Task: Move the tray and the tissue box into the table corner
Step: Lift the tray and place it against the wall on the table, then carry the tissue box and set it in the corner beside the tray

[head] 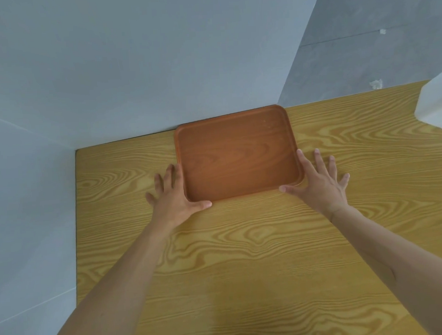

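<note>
A brown rectangular tray lies flat and empty on the wood-grain table, its far edge against the back wall. My left hand rests flat at the tray's near-left corner, fingers spread along its left rim and thumb along the front edge. At the near-right corner my right hand lies the same way, index finger by the right rim and thumb at the front edge. Neither hand closes around anything. A white tissue box stands at the far right, cut off by the frame edge.
The table's back-left corner meets the pale wall, with bare table between it and the tray. The left table edge drops off beside a pale surface. A grey wall runs behind the right part of the table.
</note>
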`<state>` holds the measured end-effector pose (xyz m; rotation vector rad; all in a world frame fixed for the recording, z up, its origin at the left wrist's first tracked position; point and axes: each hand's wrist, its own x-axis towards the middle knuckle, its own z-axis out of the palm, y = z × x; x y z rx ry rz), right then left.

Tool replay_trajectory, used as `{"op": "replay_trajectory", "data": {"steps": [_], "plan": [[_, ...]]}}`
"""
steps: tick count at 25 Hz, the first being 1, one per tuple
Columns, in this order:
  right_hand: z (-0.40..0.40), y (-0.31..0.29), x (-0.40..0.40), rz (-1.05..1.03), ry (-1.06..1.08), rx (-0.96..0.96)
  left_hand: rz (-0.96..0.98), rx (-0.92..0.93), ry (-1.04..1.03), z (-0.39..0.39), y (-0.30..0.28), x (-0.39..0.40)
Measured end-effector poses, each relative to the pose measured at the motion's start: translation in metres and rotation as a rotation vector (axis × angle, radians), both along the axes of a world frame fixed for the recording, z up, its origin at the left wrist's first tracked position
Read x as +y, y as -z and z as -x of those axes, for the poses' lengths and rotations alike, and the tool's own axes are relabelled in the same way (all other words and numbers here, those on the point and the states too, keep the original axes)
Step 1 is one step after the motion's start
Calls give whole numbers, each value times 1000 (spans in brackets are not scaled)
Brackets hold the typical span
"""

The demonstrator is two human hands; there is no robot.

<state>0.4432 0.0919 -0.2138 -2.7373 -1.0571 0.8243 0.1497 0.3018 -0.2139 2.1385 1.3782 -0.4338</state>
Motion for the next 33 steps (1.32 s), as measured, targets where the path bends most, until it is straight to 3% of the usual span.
{"op": "replay_trajectory", "data": {"steps": [12, 18, 23, 26, 33], "plan": [[3, -17, 10, 66, -8, -10, 32, 48, 55, -8, -12, 9], [25, -47, 1, -62, -118, -133, -30, -18, 38, -17, -37, 21], [35, -90, -27, -53, -359, -174, 70, -256, 248, -17, -75, 5], [34, -114, -63, -32, -466, -225, 53, -227, 509, -20, -101, -27], [17, -157, -203, -75, -398, -251, -106, -228, 731, -70, -156, -148]]}}
